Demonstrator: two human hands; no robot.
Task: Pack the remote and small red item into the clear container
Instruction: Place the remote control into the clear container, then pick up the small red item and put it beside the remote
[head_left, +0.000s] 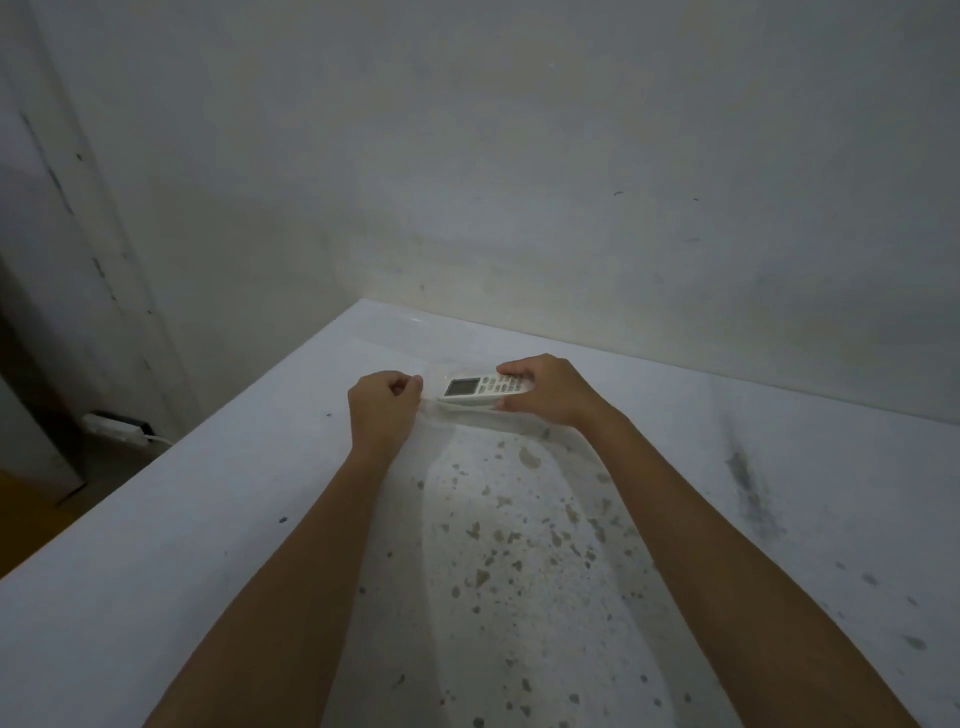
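A white remote (480, 388) with a grey display lies flat near the far middle of the table, its display end pointing left. My right hand (548, 387) grips its button end from above. My left hand (382, 408) is closed just left of the remote, pinching the edge of a clear, barely visible plastic container (441, 415) that runs under and in front of the remote. Whether the remote sits inside the clear plastic I cannot tell. No small red item is in view.
The white table (779, 467) has a worn, speckled patch between my forearms and dark smudges at the right. A grey wall stands close behind it. A white power strip with a cable (117, 427) lies on the floor at the left.
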